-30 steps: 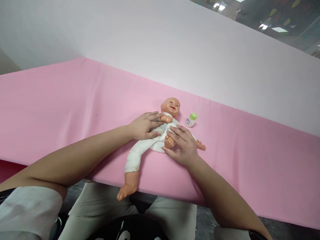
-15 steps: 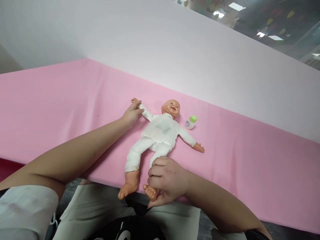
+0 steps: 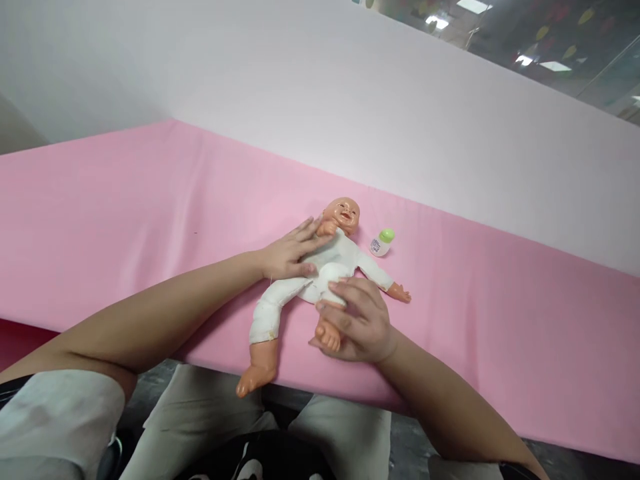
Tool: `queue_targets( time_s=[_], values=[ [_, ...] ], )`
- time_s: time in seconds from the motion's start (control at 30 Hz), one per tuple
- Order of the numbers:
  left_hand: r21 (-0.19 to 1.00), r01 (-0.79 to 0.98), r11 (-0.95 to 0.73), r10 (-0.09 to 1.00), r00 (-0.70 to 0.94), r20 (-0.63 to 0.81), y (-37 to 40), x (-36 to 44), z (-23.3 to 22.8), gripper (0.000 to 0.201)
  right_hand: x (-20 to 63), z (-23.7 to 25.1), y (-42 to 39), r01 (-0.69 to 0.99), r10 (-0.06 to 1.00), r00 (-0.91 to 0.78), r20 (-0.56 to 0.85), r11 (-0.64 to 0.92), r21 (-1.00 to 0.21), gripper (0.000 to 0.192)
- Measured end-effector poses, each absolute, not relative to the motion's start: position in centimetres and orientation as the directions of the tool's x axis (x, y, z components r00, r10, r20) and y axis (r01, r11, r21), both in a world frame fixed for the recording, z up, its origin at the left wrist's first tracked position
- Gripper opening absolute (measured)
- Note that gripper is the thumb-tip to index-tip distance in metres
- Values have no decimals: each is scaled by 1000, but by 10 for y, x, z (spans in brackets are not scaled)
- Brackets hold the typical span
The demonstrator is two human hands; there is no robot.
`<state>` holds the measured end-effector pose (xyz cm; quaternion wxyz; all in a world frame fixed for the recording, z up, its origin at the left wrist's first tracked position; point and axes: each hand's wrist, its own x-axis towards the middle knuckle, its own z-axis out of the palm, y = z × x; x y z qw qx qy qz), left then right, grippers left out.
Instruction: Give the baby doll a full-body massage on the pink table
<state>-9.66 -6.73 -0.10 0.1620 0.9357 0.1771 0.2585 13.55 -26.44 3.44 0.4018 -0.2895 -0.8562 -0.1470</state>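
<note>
A baby doll (image 3: 330, 257) with a white cloth body lies on its back on the pink-covered table (image 3: 435, 320), its head away from me. My left hand (image 3: 295, 252) rests with fingers stretched over the doll's arm, which is folded in across the chest so that the doll's small hand sits below its chin. Around the doll's raised leg on the right, my right hand (image 3: 361, 321) is closed; the leg is bent up toward the belly, and the doll's foot (image 3: 327, 335) shows beside my palm. The doll's other leg (image 3: 266, 327) lies straight toward me.
A small bottle (image 3: 383, 243) with a light green cap stands to the right of the doll's head. Behind the table rises a white wall (image 3: 280, 80), with a glass panel (image 3: 530, 47) at upper right. My legs are under the table's near edge.
My left hand has moved right, folding the doll's arm from stretched out onto its chest. My right hand has moved up and away from me, bending the doll's leg toward its belly.
</note>
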Motion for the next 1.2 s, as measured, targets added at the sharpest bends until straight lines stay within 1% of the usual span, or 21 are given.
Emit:
queue_targets(
  time_s=[0.07, 0.13, 0.23, 0.33, 0.43, 0.47, 0.53, 0.63, 0.7, 0.77, 0.83, 0.9, 0.97, 1.0, 1.07, 1.13, 1.2],
  values=[
    [333, 253, -908, 373, 850, 373, -75, -94, 1, 95, 141, 33, -252, 678, 461, -471, 752, 734, -25, 48],
    [313, 257, -914, 367, 853, 371, -79, -92, 2, 103, 145, 29, -239, 720, 523, -423, 740, 690, -77, 47],
    [311, 278, -909, 379, 861, 338, -80, -93, 2, 105, 148, 24, -226, 735, 570, -358, 740, 661, -154, 47],
    [307, 301, -903, 394, 864, 312, -80, -92, 2, 102, 147, 25, -226, 721, 550, -352, 757, 675, -156, 46],
    [342, 296, -892, 421, 821, 387, -78, -91, 3, 99, 144, 33, -238, 683, 486, -411, 771, 725, -93, 48],
    [370, 306, -877, 451, 788, 419, -78, -91, 3, 96, 142, 36, -243, 664, 466, -432, 772, 744, -77, 49],
    [456, 373, -808, 571, 687, 450, -76, -92, 5, 89, 139, 40, -254, 620, 444, -476, 759, 782, -68, 50],
    [630, 471, -617, 780, 475, 408, -71, -95, 6, 73, 132, 44, -266, 507, 420, -576, 702, 856, -96, 49],
    [743, 447, -498, 863, 339, 375, -65, -97, 3, 62, 125, 43, -270, 410, 388, -653, 650, 903, -127, 51],
    [864, 335, -375, 924, 210, 320, -56, -97, -2, 53, 118, 39, -273, 328, 362, -725, 586, 929, -169, 54],
    [962, 145, -230, 971, 103, 216, -45, -97, -8, 48, 112, 31, -274, 277, 345, -793, 502, 938, -207, 57],
    [995, -31, -96, 994, 46, 98, -33, -97, -15, 47, 107, 22, -274, 257, 326, -853, 408, 942, -217, 57],
    [994, -102, -23, 999, 29, 26, -24, -100, -19, 49, 104, 15, -273, 250, 308, -884, 351, 947, -201, 57],
    [994, -104, -15, 999, 32, 18, -21, -101, -21, 51, 104, 13, -273, 245, 298, -890, 346, 951, -190, 57],
    [996, -67, -67, 996, 49, 71, -20, -104, -21, 55, 103, 13, -274, 231, 278, -867, 413, 960, -160, 58],
    [976, 32, -217, 974, 66, 215, -28, -104, -17, 55, 103, 18, -276, 239, 261, -799, 541, 965, -112, 57],
    [902, 188, -388, 922, 95, 376, -42, -101, -11, 54, 106, 27, -280, 285, 253, -706, 662, 957, -61, 53]
  ],
)
